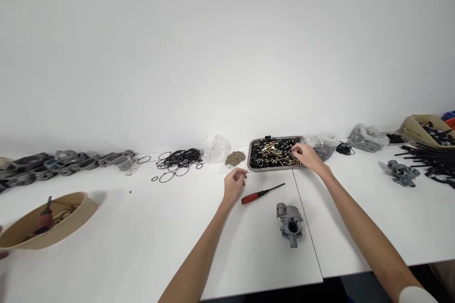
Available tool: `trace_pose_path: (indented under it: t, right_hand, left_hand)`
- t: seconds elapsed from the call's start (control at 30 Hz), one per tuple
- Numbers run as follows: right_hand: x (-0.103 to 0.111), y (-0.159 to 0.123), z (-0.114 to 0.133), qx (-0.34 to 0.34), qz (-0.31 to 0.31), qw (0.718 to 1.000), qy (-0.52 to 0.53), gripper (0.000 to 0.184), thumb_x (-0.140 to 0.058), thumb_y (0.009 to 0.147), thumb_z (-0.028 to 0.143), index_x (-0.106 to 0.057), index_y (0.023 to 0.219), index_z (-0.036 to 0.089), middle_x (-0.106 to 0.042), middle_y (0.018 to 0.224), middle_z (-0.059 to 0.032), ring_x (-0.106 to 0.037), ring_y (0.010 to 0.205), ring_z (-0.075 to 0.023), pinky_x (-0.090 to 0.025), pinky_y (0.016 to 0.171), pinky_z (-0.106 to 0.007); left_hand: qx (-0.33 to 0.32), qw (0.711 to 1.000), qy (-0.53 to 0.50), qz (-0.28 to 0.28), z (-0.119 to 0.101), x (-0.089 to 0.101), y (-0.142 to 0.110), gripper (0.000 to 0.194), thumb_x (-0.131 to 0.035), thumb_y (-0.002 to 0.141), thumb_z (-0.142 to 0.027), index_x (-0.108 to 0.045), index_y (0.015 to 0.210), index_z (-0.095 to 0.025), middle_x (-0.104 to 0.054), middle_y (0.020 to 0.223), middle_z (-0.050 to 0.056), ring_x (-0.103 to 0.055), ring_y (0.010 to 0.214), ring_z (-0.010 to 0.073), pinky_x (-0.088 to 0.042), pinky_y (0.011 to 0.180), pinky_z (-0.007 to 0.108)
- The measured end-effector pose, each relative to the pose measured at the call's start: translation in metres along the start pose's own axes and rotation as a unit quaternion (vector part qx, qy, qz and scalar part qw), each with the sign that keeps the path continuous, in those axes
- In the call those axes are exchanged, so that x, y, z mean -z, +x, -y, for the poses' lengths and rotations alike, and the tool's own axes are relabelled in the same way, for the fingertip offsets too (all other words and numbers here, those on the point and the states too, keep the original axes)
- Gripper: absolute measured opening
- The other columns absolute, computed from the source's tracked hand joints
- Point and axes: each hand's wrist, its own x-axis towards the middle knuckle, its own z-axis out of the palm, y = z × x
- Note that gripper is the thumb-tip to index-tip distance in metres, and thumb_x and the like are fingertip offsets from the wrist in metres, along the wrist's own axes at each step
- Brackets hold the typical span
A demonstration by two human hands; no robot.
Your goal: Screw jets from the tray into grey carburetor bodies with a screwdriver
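My left hand (234, 184) is just left of the metal tray (254, 169), its fingers curled and the tips close together. Anything in that pinch is too small to make out. Over the tray's right side, my right hand (307, 155) has thumb and finger pinched among the small black rings and brass-coloured parts (275, 152). What it grips there is hidden. A red-handled screwdriver (261, 193) lies on the table between my arms. Closer to me is a grey metal carburetor body (290, 225), resting by the seam between the tabletops.
Black rubber rings (181, 158), a brass pile (235, 158) and plastic bags (368, 137) line the wall. Grey castings (53, 165) lie far left, above a tan bowl (83, 213). Another casting (403, 173) and black tubes (432, 158) are right. Blurred fingers show at the left edge.
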Motion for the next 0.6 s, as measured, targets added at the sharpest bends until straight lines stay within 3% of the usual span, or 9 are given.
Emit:
trace_pose_path:
  t: [0.13, 0.3, 0.43, 0.6]
  right_hand:
    - [-0.047, 0.048, 0.015, -0.001, -0.008, 0.998, -0.056, 0.015, -0.054, 0.093, 0.018, -0.068, 0.095, 0.016, -0.070, 0.106, -0.0136, -0.064, 0.100, -0.0253, -0.047, 0.088, -0.036]
    - [-0.088, 0.065, 0.020, -0.004, -0.014, 0.995, -0.098, 0.015, -0.053, 0.093, 0.014, -0.067, 0.088, 0.015, -0.069, 0.103, -0.0195, -0.059, 0.107, -0.0327, -0.044, 0.094, -0.046]
    - [-0.084, 0.064, 0.013, 0.000, -0.017, 0.995, -0.097, 0.021, -0.046, 0.095, 0.013, -0.067, 0.090, 0.015, -0.069, 0.101, -0.0185, -0.057, 0.105, -0.0324, -0.043, 0.094, -0.046]
    - [-0.051, 0.048, 0.012, 0.009, -0.037, 0.996, -0.078, 0.025, -0.043, 0.097, 0.018, -0.068, 0.098, 0.014, -0.069, 0.106, -0.0174, -0.056, 0.106, -0.0320, -0.041, 0.096, -0.046]
  left_hand:
    - [0.002, 1.000, 0.007, -0.030, 0.009, 0.008, 0.001, 0.011, -0.052, 0.066, -0.024, -0.060, 0.070, -0.017, -0.056, 0.059, -0.003, -0.048, 0.039, 0.0073, -0.039, 0.040, 0.020]
    - [0.008, 0.999, 0.011, -0.035, 0.008, 0.010, 0.003, 0.012, -0.053, 0.066, -0.027, -0.061, 0.069, -0.017, -0.057, 0.059, -0.003, -0.049, 0.038, 0.0079, -0.039, 0.038, 0.021]
    - [0.013, 0.999, 0.006, -0.030, 0.006, 0.009, 0.001, 0.012, -0.054, 0.068, -0.027, -0.061, 0.070, -0.018, -0.058, 0.060, -0.002, -0.050, 0.039, 0.0081, -0.040, 0.039, 0.022]
    - [0.014, 1.000, -0.006, -0.023, -0.001, 0.007, -0.002, 0.011, -0.056, 0.069, -0.027, -0.061, 0.071, -0.017, -0.059, 0.062, -0.002, -0.051, 0.040, 0.0081, -0.042, 0.040, 0.022]
